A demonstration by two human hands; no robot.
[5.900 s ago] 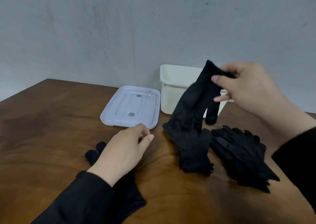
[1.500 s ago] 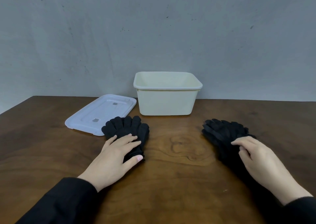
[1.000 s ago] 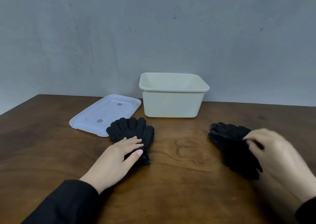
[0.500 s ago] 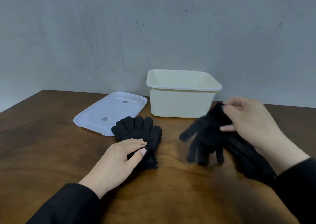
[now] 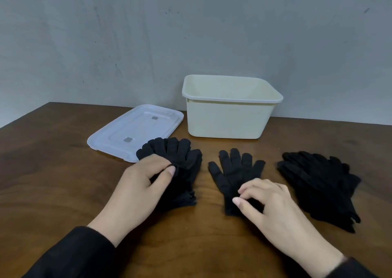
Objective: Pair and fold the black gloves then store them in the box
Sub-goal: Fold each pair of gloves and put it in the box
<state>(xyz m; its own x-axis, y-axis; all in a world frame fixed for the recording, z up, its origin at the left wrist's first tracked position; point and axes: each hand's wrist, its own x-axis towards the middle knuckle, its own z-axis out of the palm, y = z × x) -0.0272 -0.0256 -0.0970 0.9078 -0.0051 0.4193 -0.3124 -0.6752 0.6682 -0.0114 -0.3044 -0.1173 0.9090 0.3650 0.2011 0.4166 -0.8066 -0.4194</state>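
Pairing step, I'd say: 1 single black glove (image 5: 235, 172) lies flat mid-table, right hand (image 5: 268, 205) pinching its cuff. Left hand (image 5: 140, 189) grips the left glove stack (image 5: 176, 161). Next: lay a mate on top. Empty cream box (image 5: 228, 116) at 12 o'clock, spare glove pile (image 5: 320, 182) at 3.

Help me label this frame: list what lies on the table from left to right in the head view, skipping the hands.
White lid → left stack of gloves → single flat glove → right pile of gloves. The cream box stands farther back, spanning the middle, so it is left out.
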